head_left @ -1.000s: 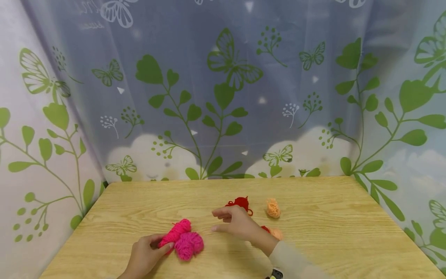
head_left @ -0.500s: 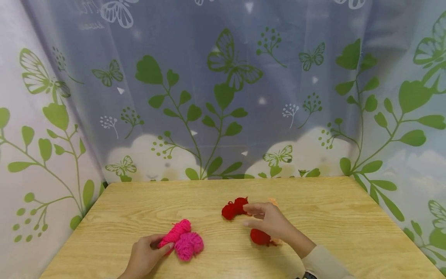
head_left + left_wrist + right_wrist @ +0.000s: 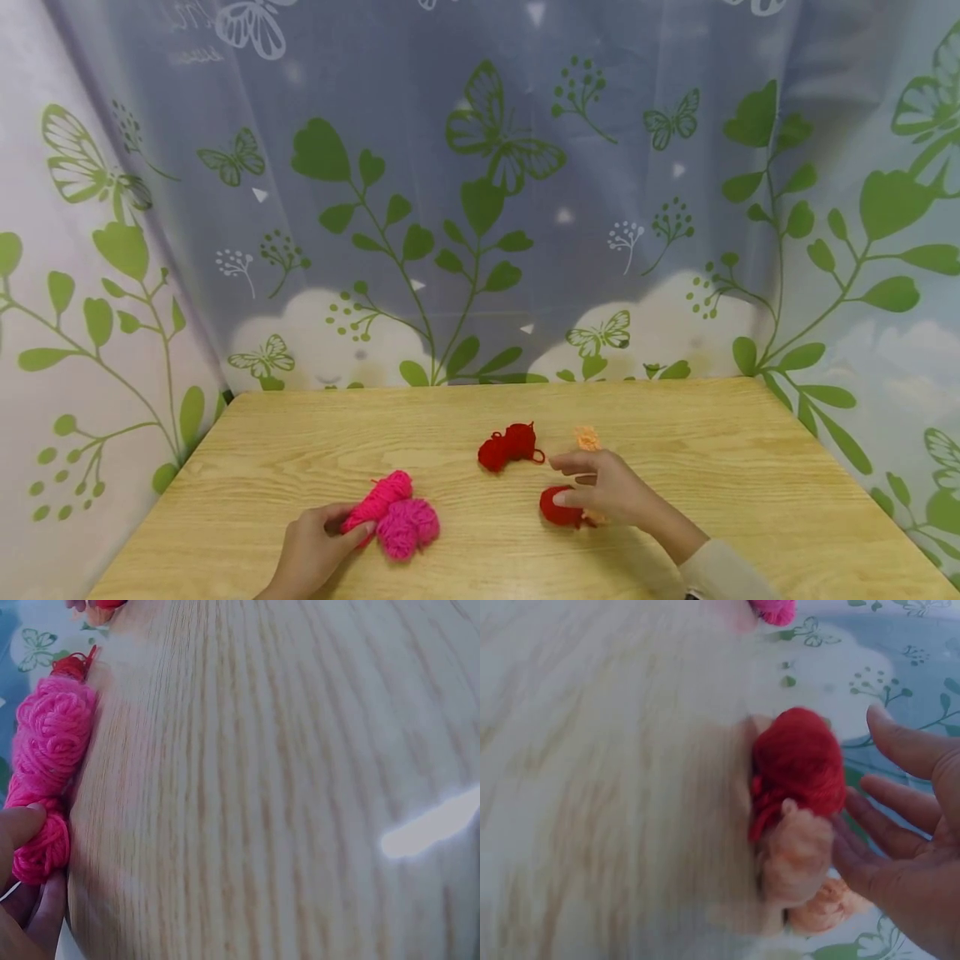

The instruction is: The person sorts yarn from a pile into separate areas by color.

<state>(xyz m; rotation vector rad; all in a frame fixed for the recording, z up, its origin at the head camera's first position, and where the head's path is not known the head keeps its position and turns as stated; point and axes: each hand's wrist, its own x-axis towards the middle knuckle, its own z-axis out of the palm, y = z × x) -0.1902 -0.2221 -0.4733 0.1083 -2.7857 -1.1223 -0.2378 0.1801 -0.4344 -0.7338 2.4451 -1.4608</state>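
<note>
My left hand (image 3: pixel 311 546) pinches the near end of a hot-pink yarn bundle (image 3: pixel 384 495) between thumb and fingers. Against that bundle lies a magenta yarn ball (image 3: pixel 407 528). With fingers apart and nothing held, my right hand (image 3: pixel 613 490) hovers at a red yarn ball (image 3: pixel 553 508). A peach yarn ball (image 3: pixel 799 855) sits right beside the red one, mostly hidden by the hand in the head view. The right wrist view has the thumb and fingers spread just beside these two balls. Another peach ball (image 3: pixel 587 437) lies farther back, partly covered by the hand.
Two red yarn balls (image 3: pixel 495 452) lie together near the middle of the wooden table (image 3: pixel 337 433), a loose loop trailing on their right. Behind the table's far edge hangs a curtain (image 3: pixel 570 250) printed with green leaves and butterflies; more printed fabric flanks both sides.
My right hand has moved right, from near the middle red balls to the front red and peach balls, uncovering the middle pair. My left hand keeps its hold on the hot-pink bundle.
</note>
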